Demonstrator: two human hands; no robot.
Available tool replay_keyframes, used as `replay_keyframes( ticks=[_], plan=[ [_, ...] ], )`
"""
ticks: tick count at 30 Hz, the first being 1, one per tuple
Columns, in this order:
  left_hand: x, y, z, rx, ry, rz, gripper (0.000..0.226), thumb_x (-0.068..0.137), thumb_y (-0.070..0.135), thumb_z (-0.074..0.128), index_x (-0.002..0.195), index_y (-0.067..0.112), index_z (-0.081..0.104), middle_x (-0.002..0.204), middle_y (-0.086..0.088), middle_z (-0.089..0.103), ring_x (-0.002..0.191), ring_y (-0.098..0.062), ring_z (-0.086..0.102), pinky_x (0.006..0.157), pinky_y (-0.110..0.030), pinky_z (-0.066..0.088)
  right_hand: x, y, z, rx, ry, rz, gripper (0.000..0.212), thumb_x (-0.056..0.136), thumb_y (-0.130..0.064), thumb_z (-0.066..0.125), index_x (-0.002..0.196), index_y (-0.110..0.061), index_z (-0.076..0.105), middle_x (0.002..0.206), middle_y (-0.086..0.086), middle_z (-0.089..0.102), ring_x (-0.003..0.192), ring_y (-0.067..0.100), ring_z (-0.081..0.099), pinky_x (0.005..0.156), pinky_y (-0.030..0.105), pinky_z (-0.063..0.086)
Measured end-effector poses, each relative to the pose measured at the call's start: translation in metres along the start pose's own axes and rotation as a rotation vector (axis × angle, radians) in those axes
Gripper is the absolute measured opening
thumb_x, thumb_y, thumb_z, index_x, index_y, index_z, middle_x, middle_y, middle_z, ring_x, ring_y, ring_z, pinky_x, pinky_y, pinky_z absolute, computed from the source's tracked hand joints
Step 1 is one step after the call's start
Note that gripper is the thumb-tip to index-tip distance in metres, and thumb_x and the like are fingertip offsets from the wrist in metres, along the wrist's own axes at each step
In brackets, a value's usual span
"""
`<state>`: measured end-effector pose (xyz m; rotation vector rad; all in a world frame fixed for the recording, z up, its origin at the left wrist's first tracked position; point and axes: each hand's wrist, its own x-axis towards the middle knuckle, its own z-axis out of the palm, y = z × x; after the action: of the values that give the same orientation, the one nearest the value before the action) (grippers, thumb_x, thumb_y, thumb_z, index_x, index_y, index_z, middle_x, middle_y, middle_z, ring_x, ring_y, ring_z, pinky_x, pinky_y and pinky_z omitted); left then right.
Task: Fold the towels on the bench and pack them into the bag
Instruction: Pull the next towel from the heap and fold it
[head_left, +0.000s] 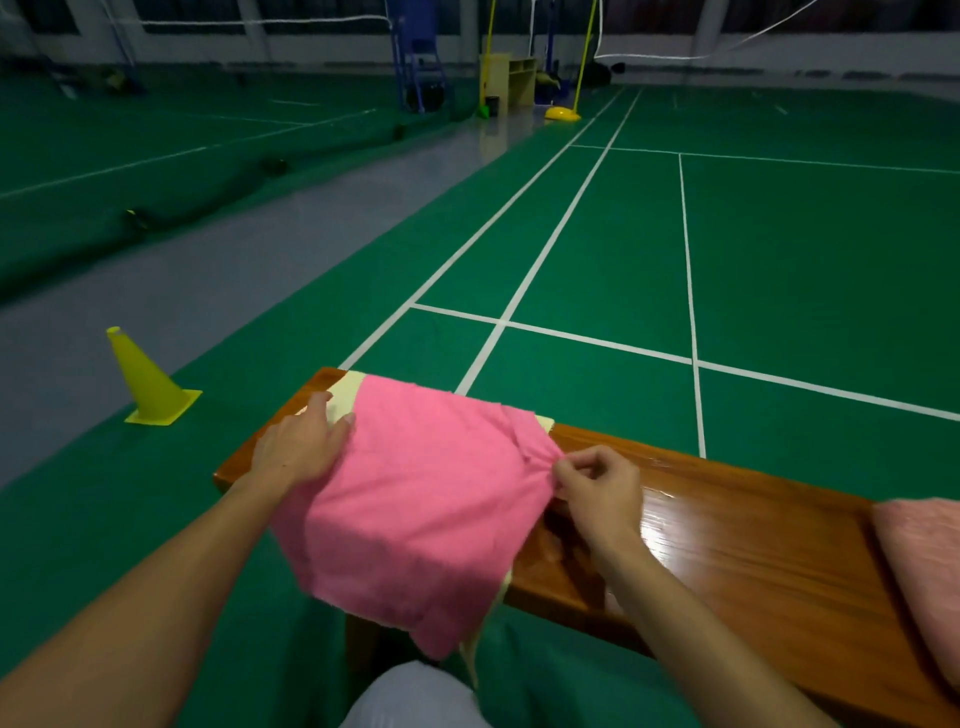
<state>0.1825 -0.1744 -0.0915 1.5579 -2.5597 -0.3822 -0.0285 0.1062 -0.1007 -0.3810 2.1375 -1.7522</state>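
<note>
Head view: pink towel (415, 499) draped over table (727, 545) end, atop pale yellow cloth (347, 389), near corner hanging off the front edge. Left hand (301, 447) flat, fingers straight, pressing the left edge; right hand (597, 486) pinching the bunched right corner. Risk — overhang dragging the towel floorward, or the yellow layer underneath shifting along with it.

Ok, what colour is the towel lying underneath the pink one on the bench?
Pale yellow, peeking out beneath the pink towel at its far edges; head view.
</note>
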Motion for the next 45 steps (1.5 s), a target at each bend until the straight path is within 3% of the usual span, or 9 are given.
replay_keyframes(
  ticks=[3, 8, 12, 19, 24, 28, 32, 40, 45],
  plan=[
    [0.000, -0.001, 0.011, 0.110, -0.104, 0.031, 0.086, 0.090, 0.089, 0.022, 0.160, 0.040, 0.027, 0.157, -0.022, 0.046, 0.140, -0.045, 0.048, 0.112, -0.056, 0.042, 0.012, 0.015, -0.071, 0.061, 0.107, -0.010, 0.009, 0.090, -0.001, 0.074, 0.085, -0.007, 0.068, 0.085, 0.017, 0.071, 0.079, 0.041, 0.073, 0.067, 0.053, 0.066],
    [-0.006, 0.012, 0.028, 0.265, -0.179, -0.026, 0.107, 0.072, 0.104, 0.003, 0.164, 0.050, -0.004, 0.173, -0.026, 0.002, 0.158, -0.051, 0.008, 0.123, -0.068, 0.017, 0.028, 0.021, -0.200, 0.038, 0.270, -0.019, 0.005, 0.098, -0.008, 0.070, 0.095, -0.008, 0.066, 0.094, 0.022, 0.070, 0.082, 0.036, 0.071, 0.061, 0.036, 0.063],
    [-0.003, 0.024, 0.031, 0.303, -0.163, -0.052, 0.112, 0.071, 0.103, -0.004, 0.166, 0.043, -0.002, 0.174, -0.023, 0.000, 0.158, -0.053, 0.006, 0.122, -0.073, 0.014, 0.035, 0.035, -0.262, -0.197, 0.312, -0.154, 0.005, 0.093, 0.001, 0.071, 0.094, -0.004, 0.070, 0.089, 0.018, 0.070, 0.069, 0.013, 0.061, 0.053, 0.011, 0.050],
    [-0.047, 0.127, 0.030, 0.373, -0.057, 0.293, 0.076, 0.100, 0.075, 0.024, 0.163, 0.033, 0.027, 0.172, -0.009, 0.027, 0.154, -0.035, 0.032, 0.121, -0.056, 0.035, 0.036, 0.054, -0.266, -0.303, 0.161, -0.203, 0.014, 0.088, 0.007, 0.073, 0.080, -0.003, 0.067, 0.077, 0.013, 0.068, 0.063, 0.008, 0.057, 0.060, 0.012, 0.041],
    [-0.129, 0.215, 0.050, -0.106, -0.141, 0.540, 0.046, 0.102, 0.059, 0.055, 0.140, 0.035, 0.056, 0.141, 0.010, 0.062, 0.126, -0.014, 0.060, 0.102, -0.038, 0.054, 0.041, 0.058, -0.258, -0.272, 0.133, -0.133, 0.007, 0.097, -0.003, 0.064, 0.090, -0.002, 0.061, 0.082, 0.014, 0.065, 0.071, 0.025, 0.055, 0.064, 0.027, 0.041],
    [-0.160, 0.256, 0.081, -0.614, -0.345, 0.318, 0.036, 0.084, 0.054, 0.079, 0.115, 0.047, 0.061, 0.124, 0.015, 0.065, 0.109, -0.009, 0.068, 0.095, -0.037, 0.058, 0.045, 0.066, -0.259, -0.226, 0.122, -0.064, 0.028, 0.092, -0.022, 0.064, 0.104, 0.002, 0.062, 0.079, 0.001, 0.059, 0.064, 0.015, 0.050, 0.059, 0.029, 0.034],
    [-0.160, 0.280, 0.094, -0.997, -0.565, 0.165, 0.056, 0.082, 0.034, 0.089, 0.127, 0.052, 0.062, 0.115, -0.002, 0.075, 0.088, -0.017, 0.075, 0.075, -0.040, 0.060, 0.039, 0.067, -0.265, -0.165, 0.060, -0.032, 0.054, 0.088, -0.005, 0.078, 0.132, -0.014, 0.048, 0.128, 0.006, 0.058, 0.087, 0.016, 0.063, 0.076, 0.026, 0.045],
    [-0.133, 0.287, 0.067, -1.005, -0.592, 0.342, 0.026, 0.089, 0.009, 0.081, 0.112, 0.020, 0.083, 0.116, 0.011, 0.078, 0.111, -0.010, 0.071, 0.086, -0.015, 0.055, 0.036, 0.055, -0.298, -0.051, 0.002, -0.073, 0.039, 0.082, -0.004, 0.087, 0.115, -0.021, 0.076, 0.125, -0.015, 0.068, 0.112, 0.005, 0.068, 0.091, 0.016, 0.052],
    [-0.112, 0.266, 0.038, -1.062, -0.452, 0.303, 0.021, 0.088, 0.026, 0.081, 0.109, 0.026, 0.083, 0.113, 0.000, 0.079, 0.105, -0.021, 0.074, 0.089, -0.040, 0.058, 0.029, 0.026, -0.314, 0.006, 0.008, -0.050, 0.022, 0.084, -0.008, 0.087, 0.103, -0.017, 0.082, 0.105, 0.006, 0.079, 0.079, 0.008, 0.071, 0.063, 0.020, 0.055]
  ],
)
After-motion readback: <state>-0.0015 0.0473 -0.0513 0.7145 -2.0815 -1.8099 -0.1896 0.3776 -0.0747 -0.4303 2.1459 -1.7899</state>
